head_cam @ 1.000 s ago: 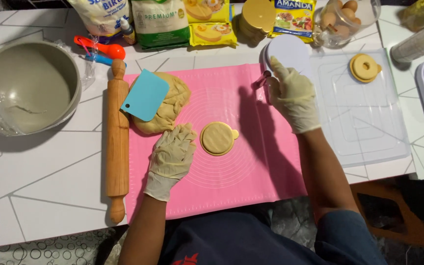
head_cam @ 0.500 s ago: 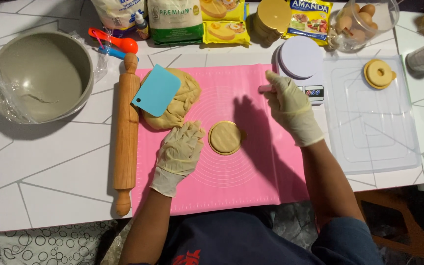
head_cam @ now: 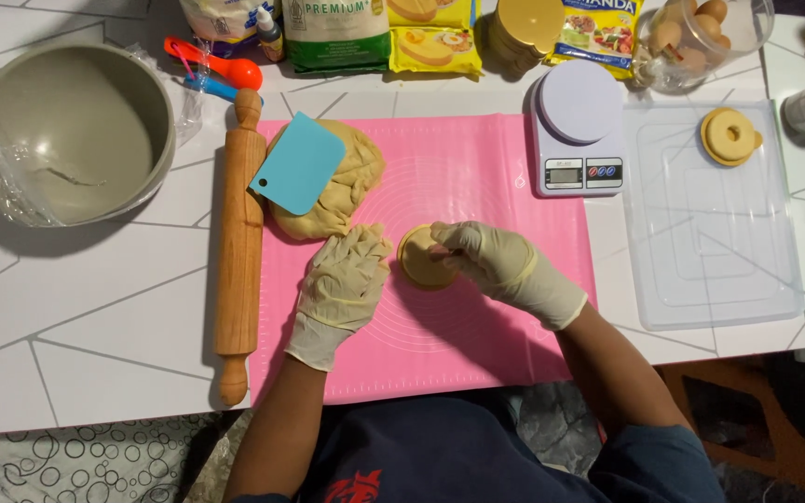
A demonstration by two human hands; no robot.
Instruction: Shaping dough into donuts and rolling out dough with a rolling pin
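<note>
On the pink mat (head_cam: 477, 168), near its middle, the right hand (head_cam: 500, 265) pinches the round mould (head_cam: 421, 261); the left hand (head_cam: 342, 284) rests flat, fingers released, touching the dough (head_cam: 342, 200). Bare mat lies toward the near edge.

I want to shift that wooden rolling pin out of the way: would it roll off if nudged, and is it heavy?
The rolling pin is a long round cylinder lying free on the smooth white table, so a sideways nudge would probably set it rolling. It looks like solid wood, likely stiff and fairly heavy. The pink mat edge beside it might check it.
</note>
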